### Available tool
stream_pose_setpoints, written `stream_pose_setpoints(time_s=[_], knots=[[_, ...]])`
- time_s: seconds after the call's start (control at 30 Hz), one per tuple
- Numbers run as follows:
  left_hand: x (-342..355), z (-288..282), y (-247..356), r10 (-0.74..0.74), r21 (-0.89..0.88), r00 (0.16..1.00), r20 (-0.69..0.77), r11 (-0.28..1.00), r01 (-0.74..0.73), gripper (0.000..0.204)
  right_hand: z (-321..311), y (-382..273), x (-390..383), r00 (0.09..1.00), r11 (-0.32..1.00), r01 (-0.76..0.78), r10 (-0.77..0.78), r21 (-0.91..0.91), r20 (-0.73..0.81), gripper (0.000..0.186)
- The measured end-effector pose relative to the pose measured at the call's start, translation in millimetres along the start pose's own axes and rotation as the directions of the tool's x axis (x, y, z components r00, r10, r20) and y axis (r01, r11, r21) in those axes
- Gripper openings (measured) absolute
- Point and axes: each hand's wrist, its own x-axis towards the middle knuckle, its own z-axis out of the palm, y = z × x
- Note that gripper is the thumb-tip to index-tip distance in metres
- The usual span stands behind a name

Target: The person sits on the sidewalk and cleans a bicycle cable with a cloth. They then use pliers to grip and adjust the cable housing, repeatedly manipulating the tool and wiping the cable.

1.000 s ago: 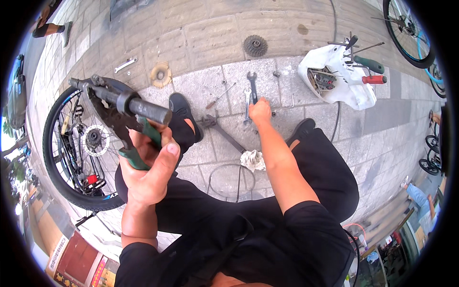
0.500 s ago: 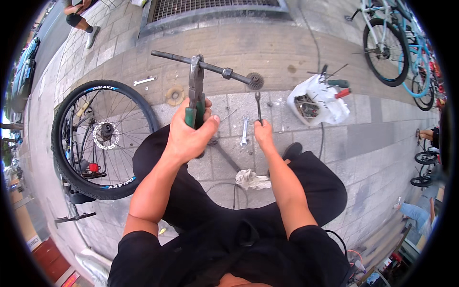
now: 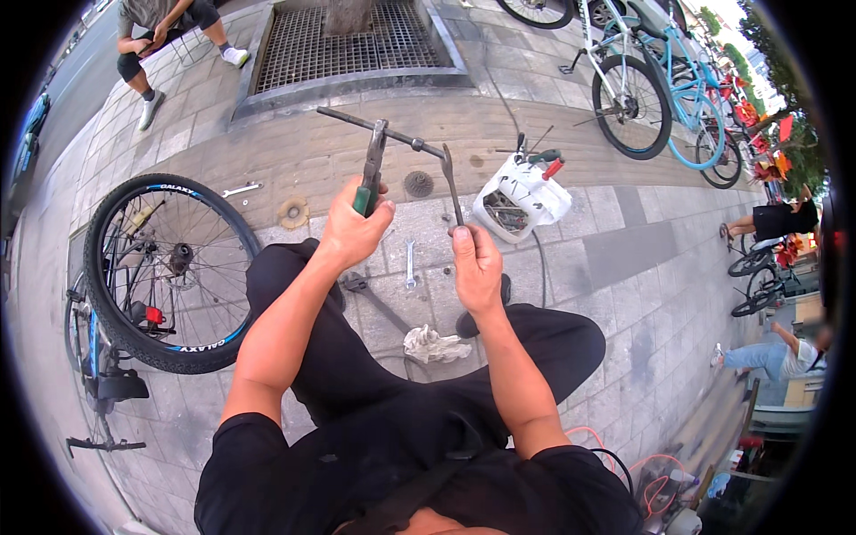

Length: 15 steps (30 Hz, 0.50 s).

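My left hand point(image 3: 349, 227) is closed around green-handled pliers point(image 3: 374, 160), whose jaws grip a dark metal axle point(image 3: 348, 118) held out level above the pavement. A nut or cone sits partway along the axle. In my right hand point(image 3: 479, 275) is a dark wrench point(image 3: 453, 192), pinched by its lower end, thumb on top. Its head is up at the axle's right end; whether it fits round a nut there is too small to tell. On the ground behind the tools lies a dark round toothed disc point(image 3: 419, 185).
To the left lies a bicycle wheel point(image 3: 245, 267) over bicycle parts. Around me are a silver spanner point(image 3: 410, 265), another spanner point(image 3: 241, 189), a yellowish ring point(image 3: 292, 212), a long tool point(image 3: 383, 308), a white rag point(image 3: 434, 345) and a tool-filled white container point(image 3: 522, 201). Bicycles point(image 3: 633, 107) stand far right.
My right hand has raised the wrench from below up to the axle's right end. The whole view has shifted, showing more of the grate and the seated person.
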Motion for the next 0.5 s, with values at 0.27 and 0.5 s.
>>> stream_pose_setpoints(time_s=[0.27,0.5], knots=[[-10,12,1,-0.106,-0.33,0.971,0.212,0.928,0.173,0.025,22,-8,-19,0.982,0.982,0.174,-0.178,-0.076,-0.06,0.033],[-13,10,4,-0.087,-0.453,0.956,0.282,0.866,0.212,0.025,38,-15,-17,0.96,0.958,0.266,-0.273,-0.108,-0.055,0.033]])
